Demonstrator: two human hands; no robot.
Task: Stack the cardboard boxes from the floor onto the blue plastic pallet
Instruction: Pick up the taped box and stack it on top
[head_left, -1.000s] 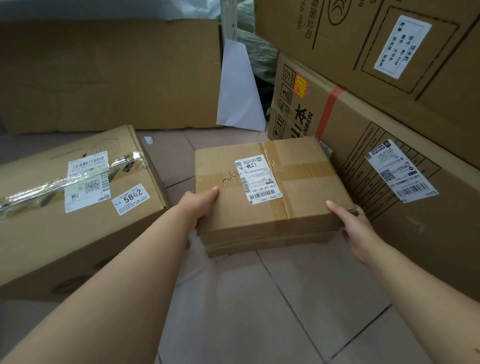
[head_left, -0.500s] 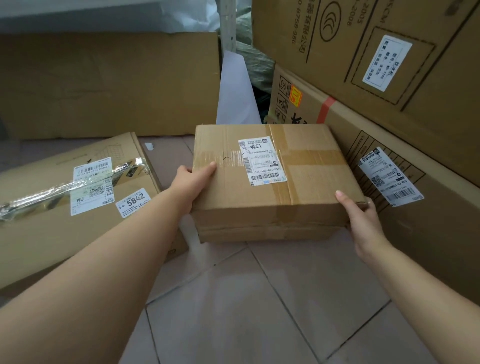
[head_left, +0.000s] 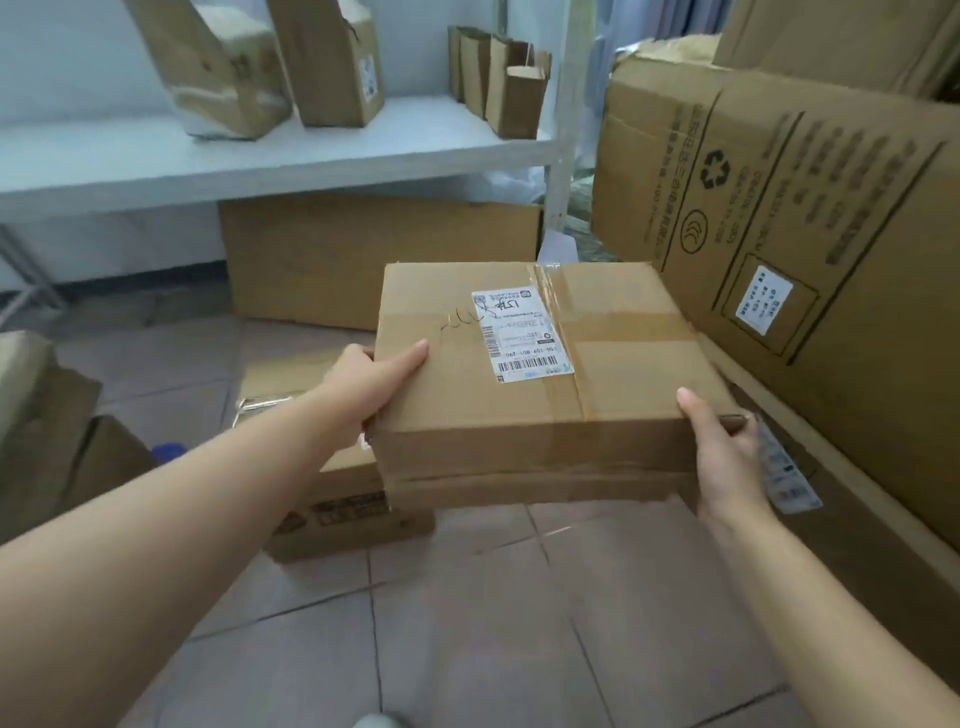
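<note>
A flat taped cardboard box (head_left: 467, 410) with a white shipping label is held level in the air above the tiled floor. My left hand (head_left: 371, 382) grips its left edge, thumb on top. My right hand (head_left: 719, 452) grips its right front corner, thumb on top and fingers underneath. Below and to the left, another labelled cardboard box (head_left: 332, 499) lies on the floor, partly hidden by the held box and my left arm. The blue pallet is not in view.
Large printed cartons (head_left: 810, 260) lean along the right side. A big carton (head_left: 374, 260) stands under a white shelf (head_left: 270, 156) that carries several small boxes. A torn box (head_left: 47, 431) sits at the left edge. Beside it lies something small and blue (head_left: 167, 451).
The box has risen off the floor in both hands. My view has tilted upward, so the shelf and its boxes have come into sight.
</note>
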